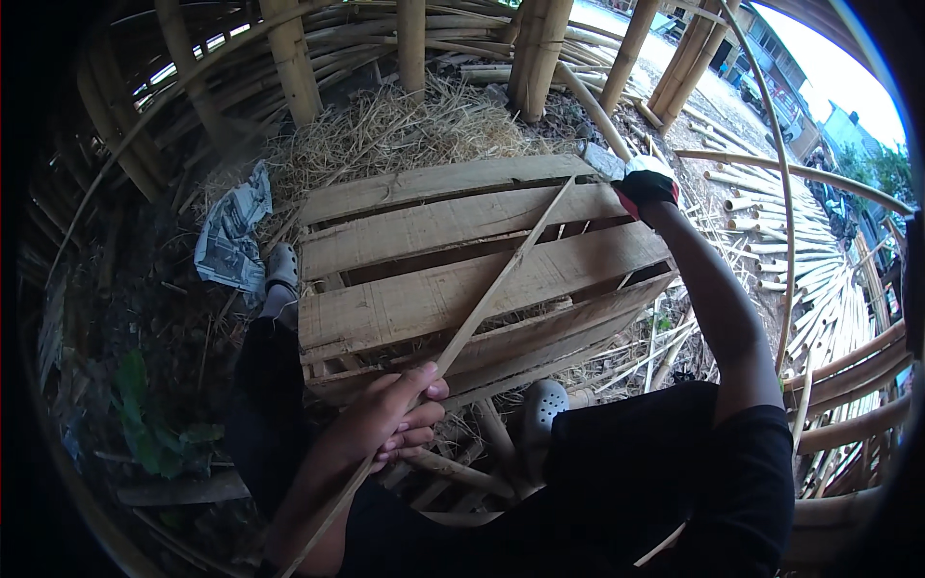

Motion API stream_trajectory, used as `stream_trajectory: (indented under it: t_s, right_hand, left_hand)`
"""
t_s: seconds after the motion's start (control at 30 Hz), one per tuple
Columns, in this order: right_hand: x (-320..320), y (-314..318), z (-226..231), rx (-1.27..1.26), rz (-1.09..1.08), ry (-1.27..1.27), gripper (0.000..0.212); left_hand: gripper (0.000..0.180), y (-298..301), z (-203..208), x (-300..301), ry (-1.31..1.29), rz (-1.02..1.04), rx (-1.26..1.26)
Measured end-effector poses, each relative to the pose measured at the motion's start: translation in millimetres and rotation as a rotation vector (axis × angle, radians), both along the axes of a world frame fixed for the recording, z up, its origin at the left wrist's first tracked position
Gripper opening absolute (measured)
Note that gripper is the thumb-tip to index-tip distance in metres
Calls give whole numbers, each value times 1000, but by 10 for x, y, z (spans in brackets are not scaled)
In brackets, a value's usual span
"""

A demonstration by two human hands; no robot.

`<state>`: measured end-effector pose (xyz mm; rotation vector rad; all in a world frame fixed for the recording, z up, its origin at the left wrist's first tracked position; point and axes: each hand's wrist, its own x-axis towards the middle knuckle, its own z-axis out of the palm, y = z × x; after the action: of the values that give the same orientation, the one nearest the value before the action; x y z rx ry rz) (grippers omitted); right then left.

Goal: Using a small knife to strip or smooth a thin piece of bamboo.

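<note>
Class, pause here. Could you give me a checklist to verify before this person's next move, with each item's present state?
1. Left hand closed around the long thin strip: ok.
2. Right hand gloved: ok.
3. Left hand gloved: not ok, it is bare.
4. Right hand's hold visible: cannot tell what it grips.
5. Strip touching the slatted wooden crate: cannot tell.

"What colour is the slatted rectangular wooden crate [414, 306]?"
"Pale tan, with faint darker grain; the long thin bamboo strip [492, 290] is a similar tan."
"And the snug fabric glove [652, 187]?"
"Black and red. The grey rounded clog [546, 398] is dotted with holes; the crumpled paper sheet [234, 236] shows whitish-grey, patched with dark print."
</note>
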<state>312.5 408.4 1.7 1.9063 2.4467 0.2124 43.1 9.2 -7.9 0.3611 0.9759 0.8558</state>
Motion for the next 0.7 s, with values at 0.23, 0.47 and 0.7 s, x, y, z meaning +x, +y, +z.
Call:
stream_trajectory:
  t_s: [0.23, 0.47, 0.7]
  right_hand:
    - [-403, -919, 39, -367, 466, 171, 50]
    - [-527, -962, -44, -210, 704, -32, 44]
    - [-558, -908, -66, -214, 859, -98, 43]
  left_hand:
    - [33, -1, -46, -71, -41, -6, -34]
    - [34, 81, -69, -73, -181, -20, -49]
    - [35, 98, -123, -73, -265, -7, -63]
